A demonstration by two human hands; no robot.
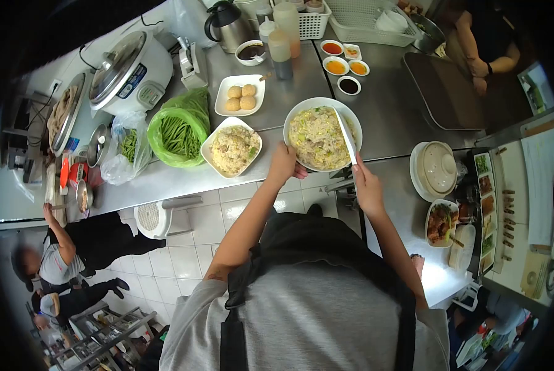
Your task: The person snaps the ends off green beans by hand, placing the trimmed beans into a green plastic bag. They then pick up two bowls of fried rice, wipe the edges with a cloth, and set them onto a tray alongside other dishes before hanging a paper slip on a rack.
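A large white bowl (pixel 295 114) heaped with fried rice stands at the edge of the steel counter (pixel 388 105). My left hand (pixel 283 164) grips its near rim. My right hand (pixel 366 185) holds a white spatula (pixel 346 135) whose blade lies across the rice on the bowl's right side. To the left of the bowl sits a white square plate (pixel 214 141) holding a portion of fried rice, and behind that a rectangular plate (pixel 259 83) with three fried balls.
Green beans fill a green bag (pixel 179 133) beside a rice cooker (pixel 131 74). Sauce dishes (pixel 345 67), squeeze bottles and a kettle stand at the back. A lidded clay pot (pixel 439 168) and a plated dish (pixel 441 222) sit at right. Other people stand at top right and lower left.
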